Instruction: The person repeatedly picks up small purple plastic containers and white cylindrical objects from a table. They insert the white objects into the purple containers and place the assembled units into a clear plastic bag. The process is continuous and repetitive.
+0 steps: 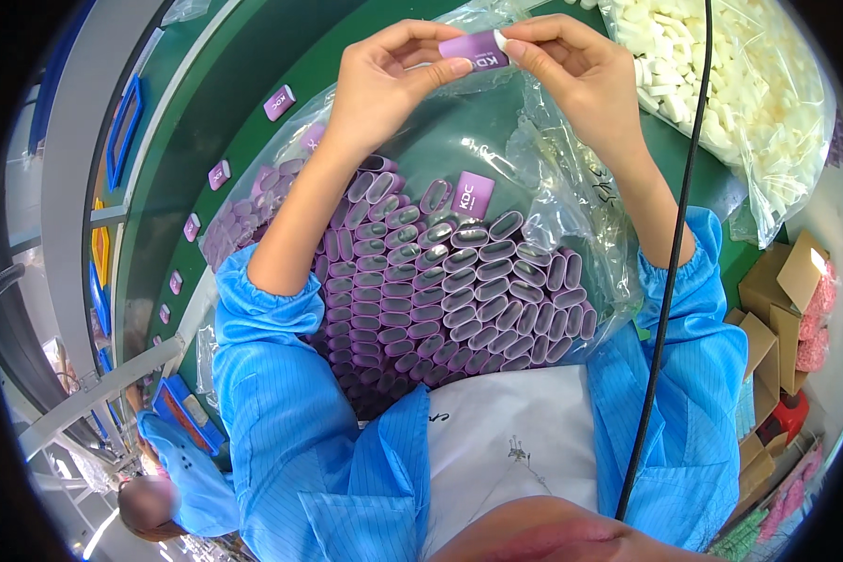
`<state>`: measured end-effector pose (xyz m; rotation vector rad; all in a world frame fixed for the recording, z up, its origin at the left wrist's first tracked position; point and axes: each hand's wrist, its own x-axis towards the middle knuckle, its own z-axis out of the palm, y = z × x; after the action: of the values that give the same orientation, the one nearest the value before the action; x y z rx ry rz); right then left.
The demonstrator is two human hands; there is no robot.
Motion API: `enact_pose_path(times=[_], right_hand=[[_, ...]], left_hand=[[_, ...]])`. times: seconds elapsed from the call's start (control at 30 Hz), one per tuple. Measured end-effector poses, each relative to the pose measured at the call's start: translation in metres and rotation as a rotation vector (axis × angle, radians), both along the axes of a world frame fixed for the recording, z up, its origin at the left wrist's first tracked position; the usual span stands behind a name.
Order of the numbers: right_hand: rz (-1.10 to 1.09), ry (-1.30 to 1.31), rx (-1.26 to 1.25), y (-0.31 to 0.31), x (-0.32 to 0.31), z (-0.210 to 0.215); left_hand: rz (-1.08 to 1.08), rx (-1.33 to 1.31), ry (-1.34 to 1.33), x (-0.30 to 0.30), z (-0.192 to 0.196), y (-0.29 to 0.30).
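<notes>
Near the top of the head view, my left hand (379, 89) pinches a short purple oval casing (468, 49) with white lettering, held sideways between thumb and fingers. My right hand (581, 80) is closed at the casing's right end, its thumb and fingertips on a small white piece (501, 40). How far that piece sits inside the casing is hidden by the fingers. Below both hands, many hollow purple casings (459, 281) stand packed with open ends up in a clear plastic bag (571, 201). One more casing (474, 194) lies flat on top of them.
At the upper right, a clear bag of white pieces (670, 70) lies open. Purple casings (278, 102) sit spaced along the green surface at left. A black cable (688, 187) hangs across the right side. Cardboard boxes (768, 290) stand at right; another person (187, 478) is at lower left.
</notes>
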<state>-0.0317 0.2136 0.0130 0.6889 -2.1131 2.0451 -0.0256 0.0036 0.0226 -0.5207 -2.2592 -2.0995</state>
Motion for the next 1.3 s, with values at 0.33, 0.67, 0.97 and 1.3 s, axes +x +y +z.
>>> enact_pose_path(times=[0.33, 0.67, 0.97, 1.3], right_hand=[[-0.111, 0.404, 0.144, 0.001, -0.003, 0.001], [0.046, 0.206, -0.139, 0.0, 0.0, -0.011], [-0.082, 0.276, -0.103, -0.002, 0.0, -0.014], [-0.803, 0.509, 1.082, 0.028, -0.132, -0.061]], left_hand=[[-0.045, 0.28, -0.162, 0.004, -0.002, 0.006], [-0.04, 0.234, -0.144, 0.009, 0.0, 0.007], [0.066, 0.126, -0.141, 0.004, -0.001, 0.007], [0.645, -1.155, -0.273, -0.071, -0.03, -0.156]])
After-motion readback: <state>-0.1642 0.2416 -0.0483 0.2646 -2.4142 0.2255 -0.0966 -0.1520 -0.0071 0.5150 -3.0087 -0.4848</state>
